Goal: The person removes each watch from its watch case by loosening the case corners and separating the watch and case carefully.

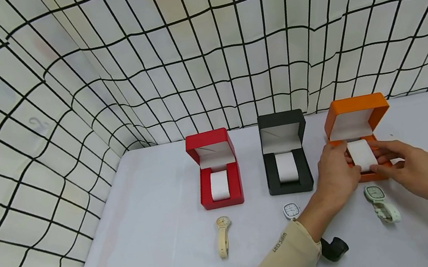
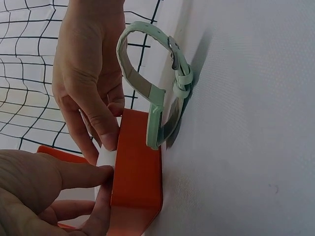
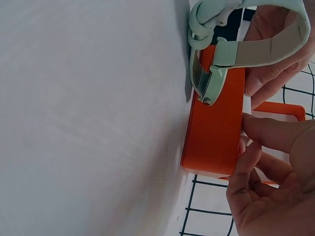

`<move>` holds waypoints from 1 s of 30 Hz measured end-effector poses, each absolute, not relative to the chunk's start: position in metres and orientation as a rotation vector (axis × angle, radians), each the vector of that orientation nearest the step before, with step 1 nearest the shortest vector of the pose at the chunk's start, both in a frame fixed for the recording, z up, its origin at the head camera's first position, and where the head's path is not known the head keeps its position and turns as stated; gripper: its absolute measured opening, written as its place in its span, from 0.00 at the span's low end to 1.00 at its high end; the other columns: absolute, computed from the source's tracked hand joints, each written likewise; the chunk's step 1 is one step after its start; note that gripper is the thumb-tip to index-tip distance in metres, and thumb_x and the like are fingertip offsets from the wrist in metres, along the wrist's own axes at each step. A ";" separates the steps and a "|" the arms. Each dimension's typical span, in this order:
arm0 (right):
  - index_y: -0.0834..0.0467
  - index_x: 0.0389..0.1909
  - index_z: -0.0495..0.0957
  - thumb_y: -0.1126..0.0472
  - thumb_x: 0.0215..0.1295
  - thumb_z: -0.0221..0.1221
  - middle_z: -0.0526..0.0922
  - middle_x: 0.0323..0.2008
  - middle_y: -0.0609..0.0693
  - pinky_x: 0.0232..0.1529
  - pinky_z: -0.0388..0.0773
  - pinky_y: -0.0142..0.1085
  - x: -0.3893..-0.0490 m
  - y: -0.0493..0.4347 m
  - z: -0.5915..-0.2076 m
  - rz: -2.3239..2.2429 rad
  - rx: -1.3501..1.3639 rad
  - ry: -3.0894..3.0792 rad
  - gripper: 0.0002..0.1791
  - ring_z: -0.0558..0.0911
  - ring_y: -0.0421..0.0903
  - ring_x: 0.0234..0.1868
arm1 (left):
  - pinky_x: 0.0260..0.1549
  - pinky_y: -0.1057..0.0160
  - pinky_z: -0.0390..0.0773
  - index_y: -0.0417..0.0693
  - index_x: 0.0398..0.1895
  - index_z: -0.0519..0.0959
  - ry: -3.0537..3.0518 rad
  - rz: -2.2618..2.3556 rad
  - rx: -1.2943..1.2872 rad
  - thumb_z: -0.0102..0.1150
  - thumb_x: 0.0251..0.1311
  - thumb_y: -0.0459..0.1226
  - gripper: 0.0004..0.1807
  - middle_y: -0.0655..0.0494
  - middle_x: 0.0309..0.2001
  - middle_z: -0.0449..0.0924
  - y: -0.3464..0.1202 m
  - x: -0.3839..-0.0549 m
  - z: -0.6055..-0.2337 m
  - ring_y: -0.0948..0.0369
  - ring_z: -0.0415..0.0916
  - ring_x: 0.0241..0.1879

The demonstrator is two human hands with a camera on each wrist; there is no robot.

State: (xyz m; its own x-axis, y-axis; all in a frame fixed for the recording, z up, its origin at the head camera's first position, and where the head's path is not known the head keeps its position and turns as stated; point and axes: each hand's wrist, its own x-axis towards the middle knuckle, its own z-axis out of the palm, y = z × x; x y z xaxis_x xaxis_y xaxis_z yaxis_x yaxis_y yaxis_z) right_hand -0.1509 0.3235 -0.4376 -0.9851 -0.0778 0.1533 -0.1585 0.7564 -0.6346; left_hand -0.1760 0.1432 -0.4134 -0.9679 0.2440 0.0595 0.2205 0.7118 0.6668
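At the right of the head view, the orange watch box stands with its lid raised. Over its base, both hands grip a white watch cushion, which sits slightly askew. My left hand has thumb and fingers on the cushion's left side. From the right, my right hand pinches its other side. In front of the box lies a pale green watch with its strap buckled into a loop; both wrist views show that watch close up beside the box's orange front.
Further left stand an open black watch box and an open red one, each with a white cushion. A cream watch lies before the red box. A white watch is partly behind the left forearm. Black wire mesh surrounds the table.
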 end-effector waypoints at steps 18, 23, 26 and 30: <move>0.71 0.60 0.77 0.66 0.62 0.72 0.84 0.44 0.62 0.31 0.73 0.20 -0.154 0.325 -0.440 0.991 0.197 -2.829 0.28 0.68 0.18 0.35 | 0.43 0.78 0.77 0.51 0.63 0.83 2.864 1.064 0.380 0.76 0.57 0.39 0.28 0.58 0.55 0.78 0.146 -0.179 -0.414 0.70 0.73 0.42; 0.71 0.60 0.78 0.65 0.61 0.72 0.84 0.42 0.61 0.31 0.73 0.20 -0.154 0.325 -0.440 0.986 0.191 -2.826 0.27 0.68 0.18 0.34 | 0.44 0.77 0.78 0.51 0.62 0.83 2.860 1.046 0.372 0.76 0.57 0.40 0.28 0.58 0.55 0.78 0.147 -0.179 -0.414 0.69 0.73 0.42; 0.72 0.60 0.78 0.65 0.61 0.72 0.84 0.43 0.61 0.30 0.73 0.20 -0.154 0.324 -0.439 0.983 0.183 -2.828 0.28 0.68 0.19 0.34 | 0.44 0.77 0.78 0.51 0.62 0.83 2.855 1.044 0.374 0.76 0.57 0.39 0.27 0.59 0.55 0.78 0.147 -0.178 -0.413 0.69 0.73 0.42; 0.72 0.59 0.78 0.64 0.62 0.72 0.83 0.42 0.60 0.30 0.73 0.21 -0.155 0.323 -0.439 0.970 0.163 -2.848 0.27 0.67 0.20 0.33 | 0.41 0.77 0.75 0.50 0.60 0.84 2.849 1.051 0.388 0.76 0.57 0.39 0.26 0.59 0.51 0.77 0.145 -0.178 -0.413 0.69 0.71 0.41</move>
State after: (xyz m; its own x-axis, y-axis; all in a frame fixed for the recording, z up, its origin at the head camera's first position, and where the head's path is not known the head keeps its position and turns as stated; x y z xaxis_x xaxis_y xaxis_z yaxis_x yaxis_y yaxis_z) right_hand -0.1549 0.3230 -0.4387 -0.9859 -0.0604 0.1558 -0.1430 0.7877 -0.5992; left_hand -0.1775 0.1447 -0.4125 -0.9647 0.2631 0.0129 0.2084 0.7325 0.6480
